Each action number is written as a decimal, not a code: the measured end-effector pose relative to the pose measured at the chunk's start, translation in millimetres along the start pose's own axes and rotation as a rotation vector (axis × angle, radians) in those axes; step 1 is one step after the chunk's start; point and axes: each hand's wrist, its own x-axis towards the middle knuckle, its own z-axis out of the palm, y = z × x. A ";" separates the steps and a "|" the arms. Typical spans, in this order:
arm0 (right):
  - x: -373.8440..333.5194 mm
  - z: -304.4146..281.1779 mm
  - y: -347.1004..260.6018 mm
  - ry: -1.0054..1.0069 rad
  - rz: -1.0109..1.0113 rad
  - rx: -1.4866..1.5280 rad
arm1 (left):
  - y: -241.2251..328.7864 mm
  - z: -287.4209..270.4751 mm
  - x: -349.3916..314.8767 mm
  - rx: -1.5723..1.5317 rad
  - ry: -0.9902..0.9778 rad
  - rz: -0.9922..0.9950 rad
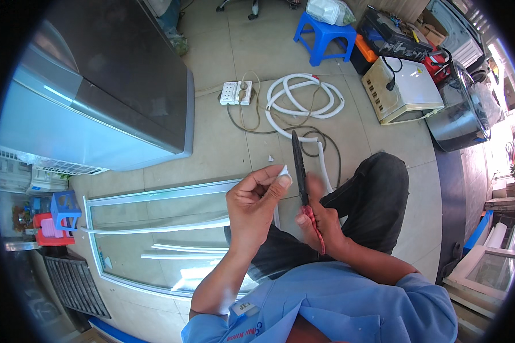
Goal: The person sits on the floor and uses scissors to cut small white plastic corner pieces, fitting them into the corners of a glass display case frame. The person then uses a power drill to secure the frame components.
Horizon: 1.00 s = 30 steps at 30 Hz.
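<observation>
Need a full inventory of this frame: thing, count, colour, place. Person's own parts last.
Small piece: 1, white, in left hand
Scissors-like tool: 1, black with red handle, in right hand
Framed glass panel: 1, pale frame, floor left
Strips: 3, white, over panel
Hose coil: 1, white, floor ahead
Power strip: 1, white, left of coil
Stool: 1, blue, top right
Boxy appliance: 1, off-white, right
Metal drum: 1, silver, far right
Large cabinet-like appliance: 1, grey, upper left
Edge clutter: count unclear
Left hand: 1, bare, centre
Right hand: 1, bare, right of centre
Shirt: 1, blue, bottom
</observation>
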 end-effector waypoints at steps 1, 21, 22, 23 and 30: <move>0.5 -0.6 0.7 -0.006 0.033 0.070 | 0.2 -0.8 1.2 -0.033 0.008 0.033; -12.8 -27.7 -21.9 0.038 -0.272 -0.354 | 5.0 -31.5 6.0 -0.107 0.111 0.398; -12.0 -29.9 -23.7 0.043 -0.277 -0.379 | 4.9 -32.9 7.0 -0.140 0.072 0.502; -10.7 -31.4 -25.2 0.057 -0.330 -0.401 | 3.7 -33.1 9.9 -0.174 0.033 0.606; -12.4 -49.3 -35.0 0.072 -0.401 -0.485 | -0.8 -49.7 12.2 -0.146 -0.081 0.811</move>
